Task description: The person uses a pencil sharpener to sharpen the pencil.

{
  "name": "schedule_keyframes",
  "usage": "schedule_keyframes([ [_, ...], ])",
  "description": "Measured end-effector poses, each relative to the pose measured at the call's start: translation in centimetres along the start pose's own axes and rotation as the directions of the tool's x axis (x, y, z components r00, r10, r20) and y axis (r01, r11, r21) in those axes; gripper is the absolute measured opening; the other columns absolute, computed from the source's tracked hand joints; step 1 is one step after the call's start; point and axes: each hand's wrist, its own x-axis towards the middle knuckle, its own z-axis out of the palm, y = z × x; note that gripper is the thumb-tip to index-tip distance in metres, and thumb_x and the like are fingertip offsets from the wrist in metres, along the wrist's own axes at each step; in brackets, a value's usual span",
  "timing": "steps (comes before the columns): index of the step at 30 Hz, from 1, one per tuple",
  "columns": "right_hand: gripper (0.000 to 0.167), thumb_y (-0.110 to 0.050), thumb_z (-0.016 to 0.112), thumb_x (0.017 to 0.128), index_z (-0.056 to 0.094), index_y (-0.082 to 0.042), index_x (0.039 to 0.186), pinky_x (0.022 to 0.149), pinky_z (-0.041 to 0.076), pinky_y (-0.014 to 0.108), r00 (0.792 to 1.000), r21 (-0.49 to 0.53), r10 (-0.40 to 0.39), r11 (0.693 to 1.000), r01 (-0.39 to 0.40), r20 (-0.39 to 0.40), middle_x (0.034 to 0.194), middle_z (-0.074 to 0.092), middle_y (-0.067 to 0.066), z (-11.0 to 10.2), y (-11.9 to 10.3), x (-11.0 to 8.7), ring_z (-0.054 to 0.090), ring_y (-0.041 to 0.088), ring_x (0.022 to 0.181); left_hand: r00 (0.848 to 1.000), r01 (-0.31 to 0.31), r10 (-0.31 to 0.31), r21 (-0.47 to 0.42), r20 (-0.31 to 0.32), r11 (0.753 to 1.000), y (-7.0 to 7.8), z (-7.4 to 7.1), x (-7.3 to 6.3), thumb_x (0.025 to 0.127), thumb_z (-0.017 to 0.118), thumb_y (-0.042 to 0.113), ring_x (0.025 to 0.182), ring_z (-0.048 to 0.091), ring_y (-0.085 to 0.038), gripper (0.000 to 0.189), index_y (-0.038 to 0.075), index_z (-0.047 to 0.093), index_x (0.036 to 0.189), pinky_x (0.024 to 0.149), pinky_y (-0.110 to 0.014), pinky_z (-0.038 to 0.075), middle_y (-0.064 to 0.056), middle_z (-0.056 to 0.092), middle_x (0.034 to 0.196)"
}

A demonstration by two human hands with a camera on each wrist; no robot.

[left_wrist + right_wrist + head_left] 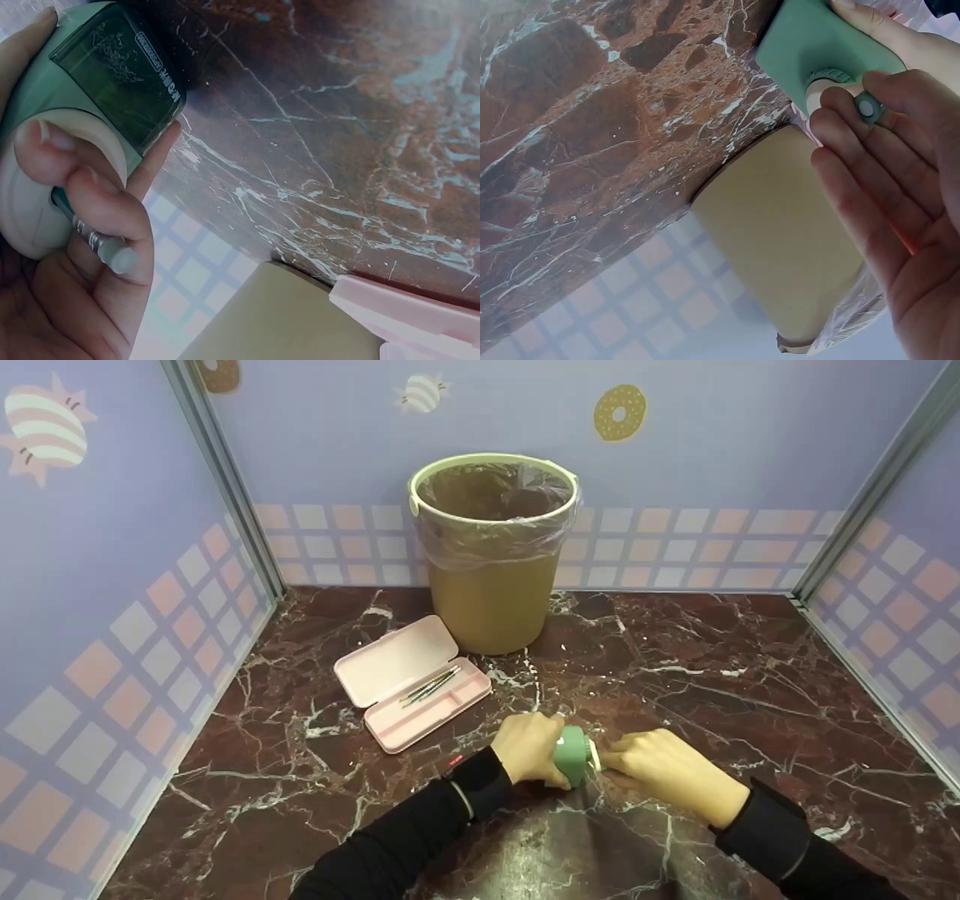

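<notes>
One pink pencil case (pixel 397 657) is lying open, left of and beyond the sharpener (pixel 571 757), several pencils (pixel 430 688) sitting inside. The bin (pixel 491 592) is standing behind the sharpener, farther back than the case. Left hand (pixel 525 746) is gripping the sharpener from its left; one pencil (pixel 116 255) is poking out of that face, past the fingers. Can't tell if they're also pinching it. Sharpener is sitting between both hands, shavings (pixel 112 60) showing in its window. Right hand (pixel 656 765), right of the sharpener, is pinching the crank knob (pixel 868 107). My read: sharpening step. Next move is calling for firm left grip, even cranking, pencil staying straight.
</notes>
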Motion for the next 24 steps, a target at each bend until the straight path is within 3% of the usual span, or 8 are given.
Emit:
schedule_keyframes([
  [12,0.016,-0.021,0.083,0.081,0.068,-0.015,0.076,0.047,0.044,0.024,1.0,0.012,-0.003,1.0,0.003,0.018,0.065,0.062,-0.006,-0.6,0.5,0.4,0.055,0.008,0.055,1.0,-0.007,0.007,0.017,-0.002,1.0,0.0,-0.1,0.0,0.057,0.094,0.059,0.077,0.072,-0.015,0.065,0.015,0.068,0.098,0.067,-0.03,0.058,0.002,0.076,0.089],
  [19,0.024,-0.018,0.083,0.079,0.061,-0.017,0.071,0.044,0.039,0.021,0.998,-0.038,0.004,0.999,-0.006,-0.066,0.059,0.058,-0.006,-0.5,2.2,1.2,0.048,0.007,0.05,0.999,-0.045,0.045,0.031,0.009,0.998,-0.1,-0.2,0.0,0.058,0.094,0.059,0.076,0.071,-0.015,0.065,0.016,0.067,0.098,0.066,-0.03,0.058,0.002,0.076,0.089],
  [24,0.015,-0.016,0.08,0.082,0.067,-0.016,0.076,0.046,0.044,0.029,0.997,-0.031,0.036,0.999,-0.038,-0.062,0.064,0.063,-0.003,0.1,3.4,1.7,0.056,0.012,0.052,0.998,-0.059,0.059,0.013,0.021,0.998,-0.2,-0.1,0.0,0.059,0.093,0.06,0.074,0.07,-0.016,0.066,0.015,0.065,0.098,0.063,-0.03,0.057,0.001,0.075,0.088],
])
